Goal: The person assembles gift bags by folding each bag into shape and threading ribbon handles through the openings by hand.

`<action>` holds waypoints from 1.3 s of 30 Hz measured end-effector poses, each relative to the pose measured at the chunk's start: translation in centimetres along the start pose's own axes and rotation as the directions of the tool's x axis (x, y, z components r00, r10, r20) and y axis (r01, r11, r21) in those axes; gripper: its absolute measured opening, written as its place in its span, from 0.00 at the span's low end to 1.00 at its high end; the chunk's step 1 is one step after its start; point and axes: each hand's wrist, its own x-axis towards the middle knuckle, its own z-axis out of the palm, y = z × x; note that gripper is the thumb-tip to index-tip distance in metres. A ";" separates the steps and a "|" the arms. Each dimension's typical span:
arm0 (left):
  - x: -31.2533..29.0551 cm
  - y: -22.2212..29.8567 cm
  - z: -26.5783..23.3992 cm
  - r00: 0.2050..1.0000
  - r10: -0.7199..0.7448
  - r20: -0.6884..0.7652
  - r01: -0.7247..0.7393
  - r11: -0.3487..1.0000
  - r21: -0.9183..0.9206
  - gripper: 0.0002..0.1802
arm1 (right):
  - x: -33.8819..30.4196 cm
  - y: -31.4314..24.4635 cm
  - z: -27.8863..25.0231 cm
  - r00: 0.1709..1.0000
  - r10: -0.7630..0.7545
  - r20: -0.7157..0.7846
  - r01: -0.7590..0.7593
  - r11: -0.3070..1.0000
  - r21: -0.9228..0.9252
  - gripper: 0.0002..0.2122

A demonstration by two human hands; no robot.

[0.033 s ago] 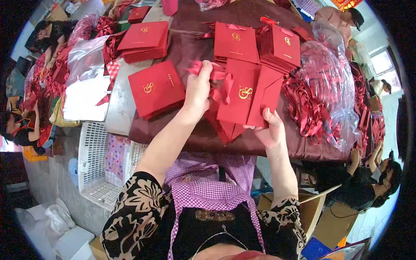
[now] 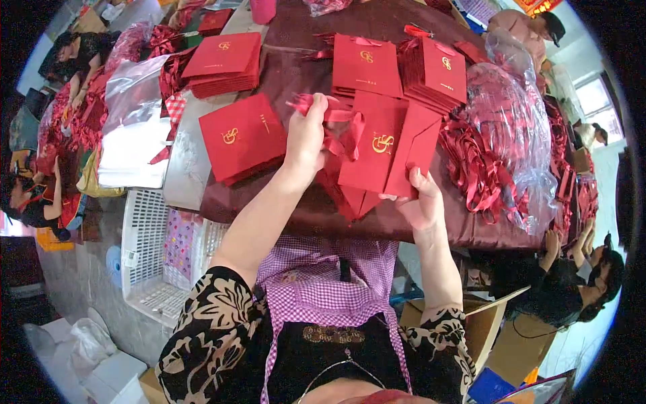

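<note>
Head view: card stacks point(image 2: 225, 64), ribbons point(image 2: 481, 168) crowd red envelope point(image 2: 377, 145).

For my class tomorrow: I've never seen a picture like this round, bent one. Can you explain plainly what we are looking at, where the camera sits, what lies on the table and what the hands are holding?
There is no machine here: a person works with two bare hands. The camera sits on that person's head and looks down, so the forearms enter from the bottom; its wide lens bends straight edges and rounds the picture.

The left hand pinches a red ribbon. The right hand grips the lower edge of a red folded card with a gold emblem, open like an envelope.

They work over a table under a dark maroon cloth. On it lie stacks of red cards, one separate red card, and a heap of red ribbons beside a clear plastic bag. A white plastic basket stands on the floor at left. Other people sit around the edges.
</note>
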 end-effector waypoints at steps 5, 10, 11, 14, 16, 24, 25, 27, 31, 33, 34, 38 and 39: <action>0.1 0.1 0.0 1.000 0.011 -0.015 -0.011 0.999 -0.032 0.12 | -0.3 0.0 0.0 1.000 -0.017 0.012 0.017 0.999 0.037 0.23; -0.1 -0.8 -0.4 0.999 -0.033 0.004 0.034 0.998 -0.052 0.12 | -1.3 -0.3 -0.2 1.000 -0.018 -0.005 0.018 1.000 0.024 0.23; -0.3 -0.7 -0.2 0.998 -0.060 -0.013 0.058 0.993 -0.099 0.11 | -1.3 -0.7 -0.3 1.000 -0.028 0.001 0.028 0.999 0.025 0.23; 0.6 -1.0 -1.8 0.992 -0.093 0.086 0.099 0.993 -0.058 0.10 | -1.1 -2.3 -0.6 0.996 -0.075 -0.051 0.071 0.995 -0.070 0.20; 0.8 -1.1 -0.8 0.987 -0.151 0.053 0.157 0.981 -0.118 0.09 | -0.7 -4.2 -1.4 0.980 -0.174 -0.100 0.152 0.969 -0.193 0.18; 1.0 -0.7 -1.3 0.996 -0.009 0.086 0.015 0.998 -0.068 0.09 | 5.5 -12.5 4.4 0.847 -0.530 -0.040 0.460 0.769 -0.443 0.15; 0.9 -0.8 -1.0 0.997 -0.004 0.075 0.007 0.999 -0.046 0.08 | 6.8 -13.4 4.8 0.769 -0.628 0.125 0.536 0.525 -0.662 0.15; 1.0 -1.0 -0.6 0.996 -0.021 0.081 0.024 0.999 -0.036 0.08 | 8.7 -14.0 6.7 0.642 -0.669 0.374 0.534 0.041 -0.844 0.14; 0.6 -0.8 -0.6 0.995 -0.047 0.086 0.044 0.999 0.032 0.10 | 15.7 -13.2 6.2 0.437 -0.420 0.795 0.631 -0.487 -0.604 0.18; 1.2 -1.6 -1.3 0.996 -0.037 0.081 0.036 0.999 0.005 0.10 | 18.1 -11.3 5.1 0.520 -0.347 0.780 0.535 -0.580 -0.614 0.19; 1.1 -1.6 -1.6 0.995 -0.050 0.085 0.051 0.999 -0.012 0.10 | 18.9 -10.2 4.4 0.564 -0.327 0.758 0.473 -0.624 -0.622 0.19; 0.8 -1.6 -1.5 0.995 -0.053 0.088 0.057 0.997 -0.043 0.09 | 20.6 -8.4 1.4 0.590 -0.046 0.806 0.505 -0.758 -0.412 0.24; 0.9 -1.7 -1.3 0.993 -0.061 0.101 0.065 0.997 -0.043 0.09 | 20.9 -8.6 0.5 0.649 0.057 0.759 0.550 -0.724 -0.417 0.24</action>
